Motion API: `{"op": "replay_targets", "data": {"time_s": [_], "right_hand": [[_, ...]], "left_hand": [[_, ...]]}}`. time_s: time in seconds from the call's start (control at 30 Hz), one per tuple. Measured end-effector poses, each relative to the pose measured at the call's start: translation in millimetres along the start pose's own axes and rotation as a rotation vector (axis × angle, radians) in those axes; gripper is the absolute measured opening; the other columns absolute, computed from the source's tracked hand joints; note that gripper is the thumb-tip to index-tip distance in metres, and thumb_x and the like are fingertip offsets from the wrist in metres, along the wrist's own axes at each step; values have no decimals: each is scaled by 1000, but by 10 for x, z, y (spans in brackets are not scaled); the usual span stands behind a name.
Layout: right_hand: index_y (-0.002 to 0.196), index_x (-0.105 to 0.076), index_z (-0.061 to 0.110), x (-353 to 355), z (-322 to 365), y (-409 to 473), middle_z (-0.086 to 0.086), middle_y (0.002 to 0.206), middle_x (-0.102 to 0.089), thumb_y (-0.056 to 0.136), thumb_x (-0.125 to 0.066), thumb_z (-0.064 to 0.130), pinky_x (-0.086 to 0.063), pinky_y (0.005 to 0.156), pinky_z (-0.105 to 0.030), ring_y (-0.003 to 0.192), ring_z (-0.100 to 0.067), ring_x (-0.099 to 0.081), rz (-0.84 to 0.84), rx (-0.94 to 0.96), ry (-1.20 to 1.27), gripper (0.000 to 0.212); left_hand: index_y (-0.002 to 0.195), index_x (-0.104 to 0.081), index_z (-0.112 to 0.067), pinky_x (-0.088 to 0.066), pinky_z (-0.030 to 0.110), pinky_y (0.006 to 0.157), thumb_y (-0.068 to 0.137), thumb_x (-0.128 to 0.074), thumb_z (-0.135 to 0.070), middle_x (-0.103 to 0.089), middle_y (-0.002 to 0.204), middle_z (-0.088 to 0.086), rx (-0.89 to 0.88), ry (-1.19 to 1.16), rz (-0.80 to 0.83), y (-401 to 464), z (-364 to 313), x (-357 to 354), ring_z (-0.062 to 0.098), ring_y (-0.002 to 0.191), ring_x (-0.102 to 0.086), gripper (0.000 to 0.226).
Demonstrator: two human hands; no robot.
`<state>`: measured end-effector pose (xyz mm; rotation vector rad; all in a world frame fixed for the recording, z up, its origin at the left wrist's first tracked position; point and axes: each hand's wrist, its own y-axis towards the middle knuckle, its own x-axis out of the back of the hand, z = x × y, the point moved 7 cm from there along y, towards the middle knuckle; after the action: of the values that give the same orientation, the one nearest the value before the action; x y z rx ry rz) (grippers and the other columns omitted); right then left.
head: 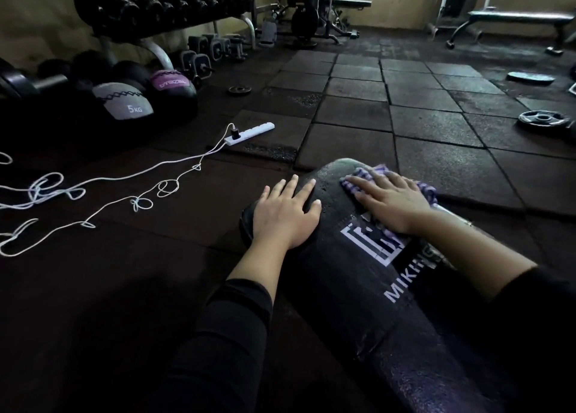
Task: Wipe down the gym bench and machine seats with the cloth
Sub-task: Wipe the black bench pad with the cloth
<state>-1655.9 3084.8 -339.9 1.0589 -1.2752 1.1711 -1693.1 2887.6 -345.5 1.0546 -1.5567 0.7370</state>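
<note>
Flat-fingered, the right hand (393,202) presses the striped cloth (431,191) onto the black bench pad (343,288) near its far end — the left hand (286,214), fingers spread, rests on the pad's left edge, above dark floor tiles (424,125).

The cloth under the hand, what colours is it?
The striped purple-and-white cloth under the right hand; the head view shows it best.
</note>
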Motion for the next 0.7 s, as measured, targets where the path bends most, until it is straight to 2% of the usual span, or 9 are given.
{"op": "replay_targets", "data": {"time_s": [0.07,0.2,0.27,0.4,0.5,0.57,0.7], "right_hand": [[143,-3,59,36,295,-14,12,161,3,97,-12,60,-2,118,-44,148,-22,1,-22,46,14,47],[145,-12,56,84,525,486,8,161,-7,98,-16,56,-9,116,-47,147,-24,-6,2,84,5,47],[145,-19,52,108,399,718,8,159,-15,98,-19,56,-15,114,-49,145,-25,-15,14,47,14,47],[139,-29,56,117,-64,750,10,154,-29,95,-24,61,-25,113,-44,138,-26,-33,56,-42,252,44],[140,-25,58,118,-140,484,11,158,-21,98,-23,58,-22,114,-43,141,-24,-27,31,-50,195,43],[145,-18,55,99,-47,287,11,160,-12,99,-19,57,-12,115,-44,145,-23,-16,1,-53,85,46],[145,-13,56,90,366,251,11,161,-7,99,-15,57,-2,118,-41,148,-20,-2,-23,60,46,46]], "left_hand": [[153,-12,-40,-1,38,121,99,-21,-53,-7,162,-7,0,4,3,-2,-1,-13,13,149,-6,56],[155,-10,-28,0,36,121,99,-21,-53,-5,162,-8,8,7,-1,20,33,-12,10,149,-4,62],[155,-10,-27,1,36,121,99,-20,-53,-5,162,-9,6,-4,5,17,40,-16,9,149,-3,62],[155,-9,-28,2,35,121,100,-21,-53,-4,162,-10,8,-26,20,4,49,-26,8,148,-2,62],[155,-10,-28,1,35,121,99,-22,-52,-5,162,-10,12,-35,14,14,46,-23,9,149,-3,62],[155,-11,-28,1,35,121,99,-22,-52,-6,162,-9,14,-30,6,9,36,-21,9,149,-4,62],[155,-10,-27,1,35,121,100,-22,-51,-6,162,-9,17,-16,9,9,24,-14,10,149,-4,62]]}}
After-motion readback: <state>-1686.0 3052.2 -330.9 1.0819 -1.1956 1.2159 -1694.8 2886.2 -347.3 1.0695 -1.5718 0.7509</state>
